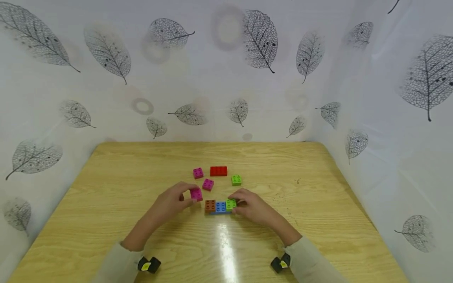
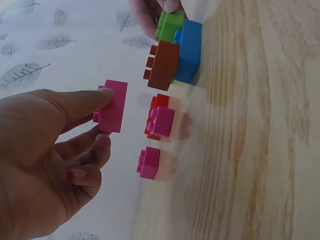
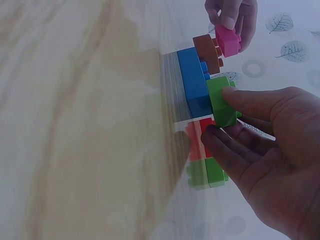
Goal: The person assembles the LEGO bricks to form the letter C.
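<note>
My left hand [image 1: 175, 198] pinches a pink toy building brick [image 1: 196, 194] between thumb and fingers. In the left wrist view that pink brick [image 2: 114, 106] is held above the table. Just right of it lies a long blue brick [image 1: 221, 212], bearing an orange-brown brick [image 1: 210, 205] at its left end. My right hand [image 1: 253, 206] grips a light green brick [image 1: 231, 204] at the blue brick's right end. Blue studs [image 1: 221, 206] show between the two upper bricks. From the right wrist view, I cannot tell whether the green brick [image 3: 221, 101] is fully pressed down.
Behind the hands lie two loose pink bricks [image 1: 208, 184], a long red brick [image 1: 218, 171] and another light green brick [image 1: 236, 180]. The wooden table [image 1: 134, 169] meets a white leaf-patterned sheet [image 1: 212, 78] at the back and sides.
</note>
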`<state>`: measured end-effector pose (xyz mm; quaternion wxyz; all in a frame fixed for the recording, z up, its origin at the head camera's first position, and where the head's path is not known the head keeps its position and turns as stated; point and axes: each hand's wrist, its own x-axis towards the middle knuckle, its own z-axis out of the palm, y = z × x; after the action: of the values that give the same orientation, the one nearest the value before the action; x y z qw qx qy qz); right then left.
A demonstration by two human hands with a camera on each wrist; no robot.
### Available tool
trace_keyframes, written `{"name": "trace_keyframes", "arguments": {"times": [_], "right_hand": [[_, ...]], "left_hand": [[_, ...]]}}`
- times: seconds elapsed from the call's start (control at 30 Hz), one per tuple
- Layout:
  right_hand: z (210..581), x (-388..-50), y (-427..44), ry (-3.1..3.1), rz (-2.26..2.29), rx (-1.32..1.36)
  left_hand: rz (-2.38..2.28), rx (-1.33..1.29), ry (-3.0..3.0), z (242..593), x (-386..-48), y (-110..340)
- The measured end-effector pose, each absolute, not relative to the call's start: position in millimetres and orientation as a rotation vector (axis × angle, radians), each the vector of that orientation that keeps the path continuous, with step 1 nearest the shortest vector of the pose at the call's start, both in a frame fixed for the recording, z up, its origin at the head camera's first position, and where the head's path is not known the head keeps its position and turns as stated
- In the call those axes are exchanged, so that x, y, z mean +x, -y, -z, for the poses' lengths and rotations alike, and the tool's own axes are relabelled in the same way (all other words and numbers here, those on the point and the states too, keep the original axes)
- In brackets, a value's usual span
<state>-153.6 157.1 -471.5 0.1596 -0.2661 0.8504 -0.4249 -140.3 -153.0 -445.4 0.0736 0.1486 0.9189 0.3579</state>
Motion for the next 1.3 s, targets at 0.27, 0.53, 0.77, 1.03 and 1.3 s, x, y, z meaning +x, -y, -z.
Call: {"name": "trace_keyframes", "arguments": {"times": [0.27, 0.53, 0.77, 1.03, 1.3], "right_hand": [[472, -153, -157, -2.438, 1.205, -0.765], [473, -154, -158, -2.434, 1.214, -0.778], [473, -154, -158, -2.436, 1.214, -0.785], [472, -153, -157, -2.431, 1.217, -0.790], [473, -154, -158, -2.434, 1.213, -0.769]], "left_hand": [[-1.130, 0.474, -2.686, 448, -135, 145], [-1.120, 0.504, -2.653, 454, -135, 134], [-1.107, 0.499, -2.643, 455, -135, 128], [-1.109, 0.505, -2.648, 455, -135, 122], [-1.073, 0.512, -2.676, 455, -135, 120]]}}
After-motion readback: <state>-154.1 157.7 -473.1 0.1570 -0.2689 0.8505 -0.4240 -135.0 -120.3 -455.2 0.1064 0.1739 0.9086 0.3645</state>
